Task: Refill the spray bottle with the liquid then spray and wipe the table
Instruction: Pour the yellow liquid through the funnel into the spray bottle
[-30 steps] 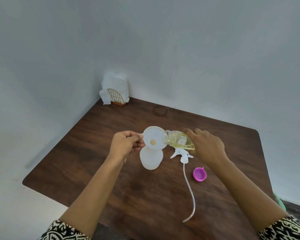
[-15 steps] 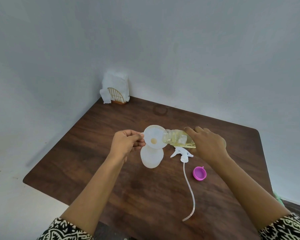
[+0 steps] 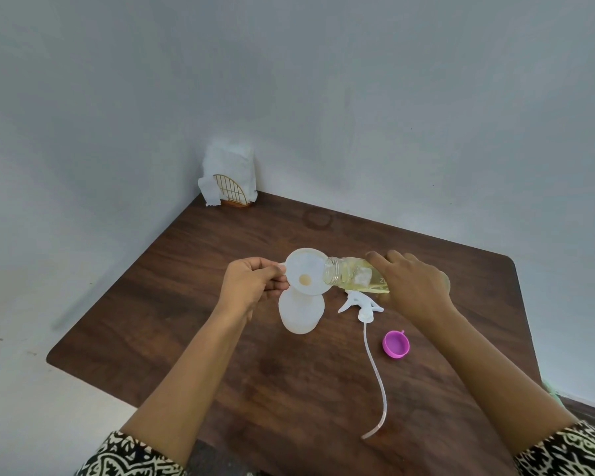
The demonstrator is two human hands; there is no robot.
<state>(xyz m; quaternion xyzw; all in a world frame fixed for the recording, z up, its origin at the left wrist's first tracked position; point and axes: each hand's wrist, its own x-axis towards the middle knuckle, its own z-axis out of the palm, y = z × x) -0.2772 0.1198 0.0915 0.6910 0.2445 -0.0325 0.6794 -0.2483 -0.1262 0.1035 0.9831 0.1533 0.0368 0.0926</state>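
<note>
Wooden table (image 3: 289, 389); left fingers (image 3: 275, 284) pinch funnel (image 3: 306, 269) atop frosted bottle (image 3: 301, 316), right fingers (image 3: 380, 262) grip refill (image 3: 354, 278)

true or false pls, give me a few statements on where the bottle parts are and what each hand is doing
1. The left hand pinches the edge of the funnel sitting in the spray bottle. True.
2. The right hand holds the refill bottle tilted, its mouth over the funnel. True.
3. The pink cap is screwed onto the refill bottle. False: the pink cap lies on the table, and the bottle's mouth is open.
4. The trigger sprayer is fitted on the spray bottle. False: the trigger sprayer lies on the table to the right of the bottle, with its tube.
5. A napkin holder stands at the table's far corner. True.
</note>
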